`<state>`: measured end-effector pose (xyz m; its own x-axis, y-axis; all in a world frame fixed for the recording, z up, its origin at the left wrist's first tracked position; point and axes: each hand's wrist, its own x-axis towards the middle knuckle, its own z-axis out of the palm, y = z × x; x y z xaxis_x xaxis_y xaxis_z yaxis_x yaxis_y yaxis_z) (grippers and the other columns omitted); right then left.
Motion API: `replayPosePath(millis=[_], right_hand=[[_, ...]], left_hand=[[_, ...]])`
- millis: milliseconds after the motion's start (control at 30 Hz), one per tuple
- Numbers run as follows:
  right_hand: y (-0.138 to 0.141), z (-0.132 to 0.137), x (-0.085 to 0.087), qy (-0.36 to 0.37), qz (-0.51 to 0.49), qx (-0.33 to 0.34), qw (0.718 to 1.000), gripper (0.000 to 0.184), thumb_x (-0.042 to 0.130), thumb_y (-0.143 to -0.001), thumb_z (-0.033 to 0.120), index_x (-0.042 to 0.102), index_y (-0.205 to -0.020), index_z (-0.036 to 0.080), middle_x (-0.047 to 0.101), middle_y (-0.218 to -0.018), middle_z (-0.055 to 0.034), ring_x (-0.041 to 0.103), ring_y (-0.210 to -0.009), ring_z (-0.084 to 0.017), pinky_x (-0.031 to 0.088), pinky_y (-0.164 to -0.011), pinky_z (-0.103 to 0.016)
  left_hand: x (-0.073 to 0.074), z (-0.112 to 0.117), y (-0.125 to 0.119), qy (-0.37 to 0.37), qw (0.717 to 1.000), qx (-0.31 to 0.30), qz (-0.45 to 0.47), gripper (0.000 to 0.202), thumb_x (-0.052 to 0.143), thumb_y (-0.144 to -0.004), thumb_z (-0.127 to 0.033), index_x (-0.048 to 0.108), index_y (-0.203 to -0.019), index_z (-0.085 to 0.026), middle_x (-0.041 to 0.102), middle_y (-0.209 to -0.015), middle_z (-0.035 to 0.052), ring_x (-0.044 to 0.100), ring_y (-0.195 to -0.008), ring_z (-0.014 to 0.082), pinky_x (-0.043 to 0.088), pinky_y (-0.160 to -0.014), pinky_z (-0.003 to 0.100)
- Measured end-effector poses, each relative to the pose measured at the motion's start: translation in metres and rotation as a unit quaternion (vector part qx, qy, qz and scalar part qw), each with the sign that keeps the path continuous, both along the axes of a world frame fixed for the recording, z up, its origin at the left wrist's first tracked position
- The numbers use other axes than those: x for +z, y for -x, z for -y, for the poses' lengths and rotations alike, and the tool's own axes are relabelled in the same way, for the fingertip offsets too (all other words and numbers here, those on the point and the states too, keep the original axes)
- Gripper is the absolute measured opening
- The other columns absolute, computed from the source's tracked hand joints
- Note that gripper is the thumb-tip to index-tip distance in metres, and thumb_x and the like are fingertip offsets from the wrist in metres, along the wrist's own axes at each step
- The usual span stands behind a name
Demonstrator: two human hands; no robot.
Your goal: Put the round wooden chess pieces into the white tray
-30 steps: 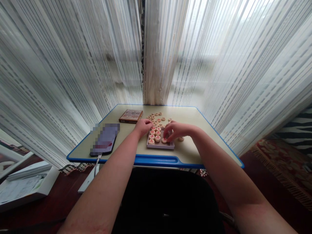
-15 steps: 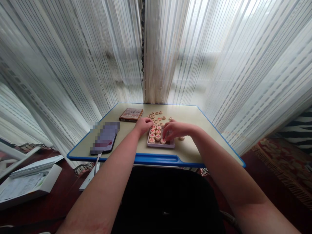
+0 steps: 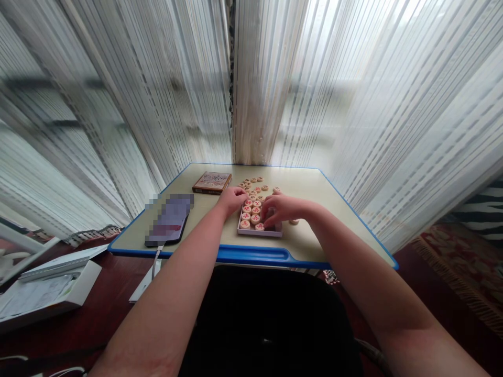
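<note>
My left grip (image 3: 233, 200) is resting, loosely curled, just beside the upper left corner of the shallow white tray (image 3: 259, 233), and my right grip (image 3: 281, 208) is hanging over the xiangqi pieces (image 3: 255, 211) packed inside it; I cannot tell if it's closing on one. Loose pieces (image 3: 253, 184) are lying just above the tray on the worktop (image 3: 306, 230), with the game box (image 3: 212, 182) sitting to their left.
</note>
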<state>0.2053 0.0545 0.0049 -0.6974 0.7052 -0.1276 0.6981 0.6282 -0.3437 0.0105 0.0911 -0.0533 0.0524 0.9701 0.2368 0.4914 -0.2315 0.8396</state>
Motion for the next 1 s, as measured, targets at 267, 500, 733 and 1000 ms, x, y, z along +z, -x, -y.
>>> replayPosePath(millis=[267, 500, 733, 1000], right_hand=[[0.0026, -0.0013, -0.0040, 0.000, -0.003, 0.005, 1.000, 0.027, 0.068, -0.067, 0.046, 0.068, -0.079, 0.022, 0.067, -0.087, -0.0034, 0.050, -0.096, -0.023, 0.040, -0.078, -0.030], [0.0053, 0.0027, -0.0011, 0.000, 0.001, -0.003, 1.000, 0.028, 0.069, -0.064, 0.047, 0.067, -0.077, 0.022, 0.066, -0.087, -0.0039, 0.049, -0.099, -0.025, 0.039, -0.079, -0.031], [0.0065, 0.0038, -0.0005, 0.026, 0.006, -0.024, 0.999, 0.029, 0.068, -0.064, 0.049, 0.061, -0.066, 0.021, 0.063, -0.077, -0.0036, 0.051, -0.089, -0.021, 0.040, -0.071, -0.028], [0.0068, 0.0034, -0.0021, 0.046, 0.005, -0.016, 0.999, 0.031, 0.067, -0.065, 0.049, 0.059, -0.068, 0.019, 0.061, -0.075, -0.0017, 0.053, -0.070, -0.015, 0.041, -0.062, -0.026]], left_hand=[[0.0029, 0.0012, -0.0009, 0.002, 1.000, 0.008, -0.010, 0.009, 0.060, -0.063, -0.022, 0.067, -0.061, -0.016, 0.065, -0.062, 0.0002, 0.059, -0.069, 0.0153, 0.049, -0.077, 0.032], [0.0015, -0.0002, 0.0001, 0.002, 1.000, -0.001, -0.008, 0.011, 0.059, -0.063, -0.022, 0.068, -0.061, -0.015, 0.065, -0.063, 0.0007, 0.058, -0.068, 0.0152, 0.049, -0.076, 0.033], [0.0027, 0.0014, -0.0011, 0.000, 1.000, 0.010, -0.007, 0.009, 0.059, -0.062, -0.022, 0.066, -0.060, -0.016, 0.063, -0.060, -0.0005, 0.057, -0.067, 0.0153, 0.048, -0.073, 0.031], [0.0042, 0.0022, -0.0010, 0.005, 1.000, 0.005, -0.008, 0.009, 0.059, -0.061, -0.022, 0.066, -0.059, -0.016, 0.064, -0.061, 0.0001, 0.057, -0.069, 0.0155, 0.048, -0.077, 0.032]])
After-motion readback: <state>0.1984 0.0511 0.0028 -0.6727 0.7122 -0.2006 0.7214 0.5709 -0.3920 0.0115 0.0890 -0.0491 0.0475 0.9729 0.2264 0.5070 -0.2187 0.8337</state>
